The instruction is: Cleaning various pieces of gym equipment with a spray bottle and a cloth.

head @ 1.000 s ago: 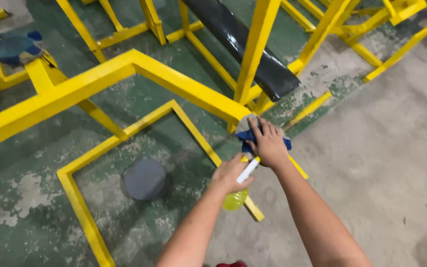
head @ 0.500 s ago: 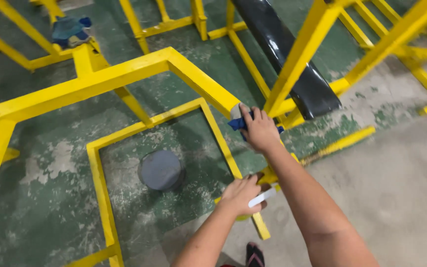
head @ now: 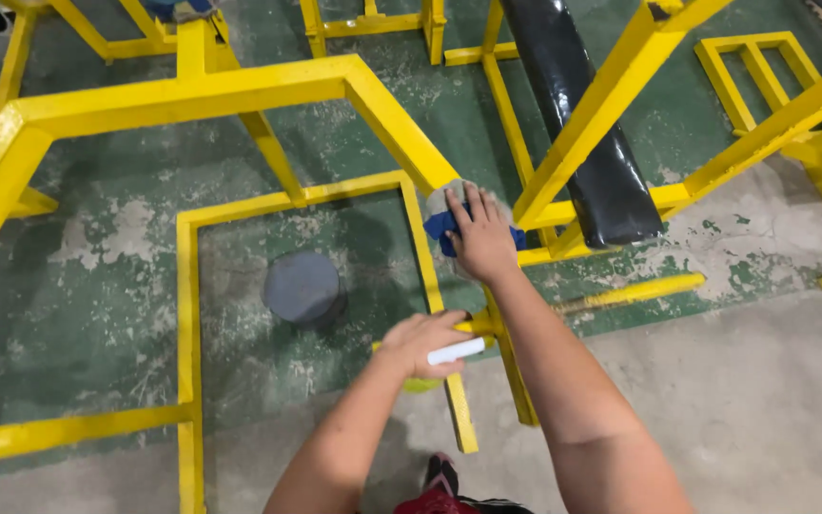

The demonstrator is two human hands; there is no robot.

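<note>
Blue cloth [head: 441,228], bunched with a grey patch at its top, lies pressed against the corner of a yellow-painted steel frame [head: 240,90], where the upper rail meets a slanted post. The right hand [head: 480,238] lies flat on the cloth, fingers spread and extended, palm down. The left hand [head: 425,341] is curled closed around a yellow-green plastic bottle [head: 420,384] with a white nozzle [head: 456,351] pointing right, held low, near the frame's bottom bar. A round grey disc [head: 303,286] sits on the worn green floor [head: 97,286] inside the frame. A glossy black bar [head: 577,124] slants behind the right hand.
</note>
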